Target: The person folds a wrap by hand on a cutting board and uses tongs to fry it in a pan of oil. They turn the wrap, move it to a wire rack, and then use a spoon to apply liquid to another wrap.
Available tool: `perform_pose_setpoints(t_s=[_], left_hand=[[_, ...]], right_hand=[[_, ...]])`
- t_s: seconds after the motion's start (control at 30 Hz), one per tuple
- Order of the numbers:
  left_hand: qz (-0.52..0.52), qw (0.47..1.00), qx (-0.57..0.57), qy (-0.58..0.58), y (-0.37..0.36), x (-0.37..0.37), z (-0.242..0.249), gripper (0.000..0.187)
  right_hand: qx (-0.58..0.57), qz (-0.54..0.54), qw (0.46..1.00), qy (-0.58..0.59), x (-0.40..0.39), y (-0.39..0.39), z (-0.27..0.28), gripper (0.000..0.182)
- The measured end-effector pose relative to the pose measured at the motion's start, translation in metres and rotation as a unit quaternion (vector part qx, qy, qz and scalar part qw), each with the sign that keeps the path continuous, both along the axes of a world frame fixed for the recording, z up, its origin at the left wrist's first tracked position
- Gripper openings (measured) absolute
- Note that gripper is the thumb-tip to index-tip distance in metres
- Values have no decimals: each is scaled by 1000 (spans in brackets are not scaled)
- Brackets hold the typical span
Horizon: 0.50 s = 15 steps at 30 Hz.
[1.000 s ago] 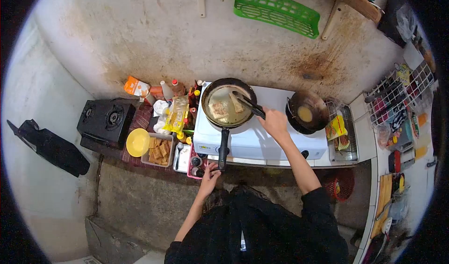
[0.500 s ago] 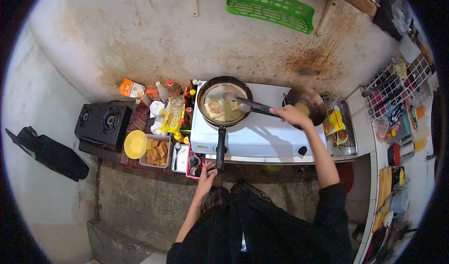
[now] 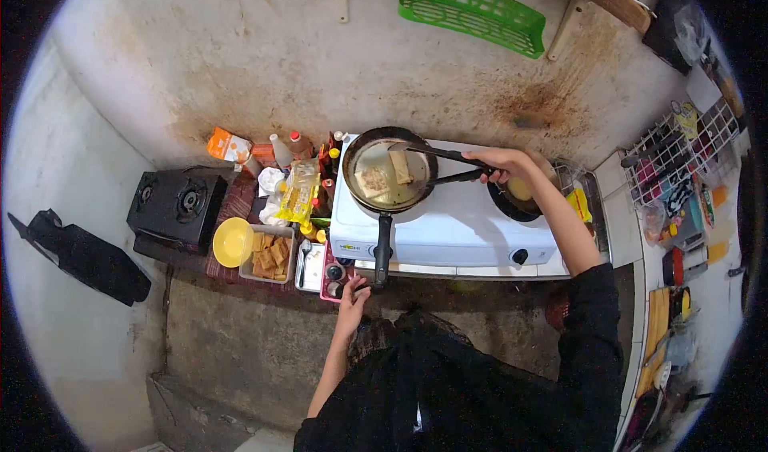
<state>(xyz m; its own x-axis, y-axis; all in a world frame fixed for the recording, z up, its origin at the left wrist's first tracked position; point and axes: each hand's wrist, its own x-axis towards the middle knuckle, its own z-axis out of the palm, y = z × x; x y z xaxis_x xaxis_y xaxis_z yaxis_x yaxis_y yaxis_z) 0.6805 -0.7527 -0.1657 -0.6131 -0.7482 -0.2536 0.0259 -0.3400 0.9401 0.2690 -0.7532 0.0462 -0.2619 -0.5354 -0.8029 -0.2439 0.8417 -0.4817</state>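
Note:
My right hand (image 3: 498, 164) is closed on the handles of dark tongs (image 3: 448, 154), whose arms are spread over the frying pan (image 3: 350, 182). Inside the pan, a pale folded piece (image 3: 401, 166) lies between the tongs' arms, and a browned flat piece (image 3: 373, 182) lies to its left. The pan sits on the left side of the white stove (image 3: 448, 248), its black handle (image 3: 383, 252) pointing toward me. Just left of the handle's end, my left hand (image 3: 352, 296) has its fingers apart and holds nothing.
A second pan (image 3: 512, 204) sits at the stove's right. To the left are a container of fried pieces (image 3: 272, 256), a yellow bowl (image 3: 233, 242), bottles (image 3: 300, 144), a tray with a spoon (image 3: 310, 268) and a black stove (image 3: 176, 212). A green rack (image 3: 472, 16) hangs above.
The tongs have opened, one arm on each side of the right piece, which now appears more upright and elongated. My right hand has moved slightly up. The view has shifted a little.

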Motion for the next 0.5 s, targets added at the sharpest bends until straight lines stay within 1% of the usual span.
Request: perform_pose_setpoints(t_s=[0.03,0.1,0.17,0.27,0.3,0.37,0.5], left_hand=[[3,1000,1,1,0,0,2,44],[-3,1000,-19,-20,-1,2,7,44],[-3,1000,-10,-17,-1,4,6,43],[-10,1000,-5,-24,0,3,9,43],[-14,999,-9,-32,0,3,11,43],[-18,999,-7,-36,0,2,11,43],[-20,999,-1,-36,2,0,9,42]], right_hand=[[-16,-13,1000,2,11,6,5,54],[-47,-43,998,19,23,18,-1,50],[-79,-66,993,52,25,29,-22,47],[-91,-28,984,149,5,38,-77,53],[-92,-30,984,149,6,39,-82,53],[-135,-37,976,168,10,40,-91,57],[-173,-69,971,149,23,38,-93,59]])
